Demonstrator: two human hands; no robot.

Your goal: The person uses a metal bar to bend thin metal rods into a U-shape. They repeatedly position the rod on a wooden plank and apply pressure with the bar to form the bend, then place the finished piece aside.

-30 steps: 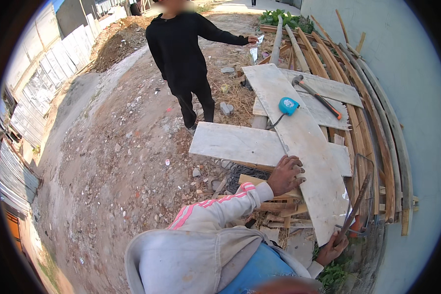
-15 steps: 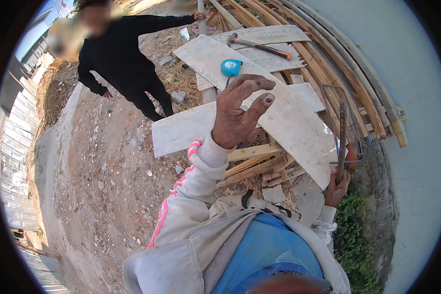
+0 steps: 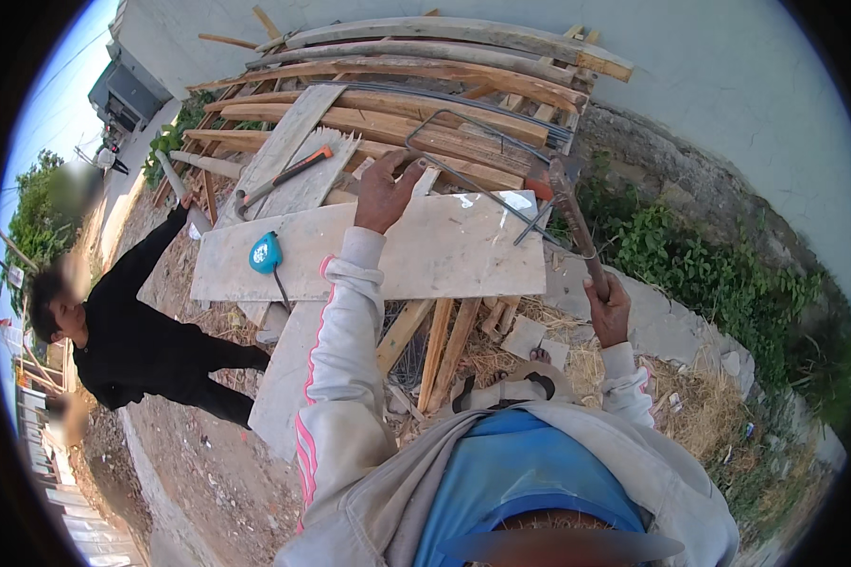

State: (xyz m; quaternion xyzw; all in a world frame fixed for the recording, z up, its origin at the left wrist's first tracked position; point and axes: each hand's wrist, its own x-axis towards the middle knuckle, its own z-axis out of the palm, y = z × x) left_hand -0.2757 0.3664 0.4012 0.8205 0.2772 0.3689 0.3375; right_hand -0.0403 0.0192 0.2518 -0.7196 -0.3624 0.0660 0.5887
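My left hand (image 3: 386, 194) is above the pale board (image 3: 463, 255), its fingers bent and apart with nothing in them. It is nearest the end of a thin metal frame (image 3: 473, 184), shaped like a hacksaw, with an orange-red part at its right end. My right hand (image 3: 609, 307) is wrapped round the lower end of a rough brown bar (image 3: 577, 222), held upright and tilted to the left. A teal tape measure (image 3: 266, 253) rests on the board's left part. Behind it a hammer (image 3: 288, 178) with an orange and black handle lies on a weathered plank.
Long timbers (image 3: 425, 71) are stacked along the pale wall (image 3: 709, 85). A person in black (image 3: 156, 326) stands at the left, one hand on a pole (image 3: 172, 178). Another pale board (image 3: 288, 378) slants below. Green plants (image 3: 690, 246) grow at the right.
The view has swung to the right, so the boards and the person in black appear turned. My left hand is now close to the metal frame's end. My right hand still grips the brown bar.
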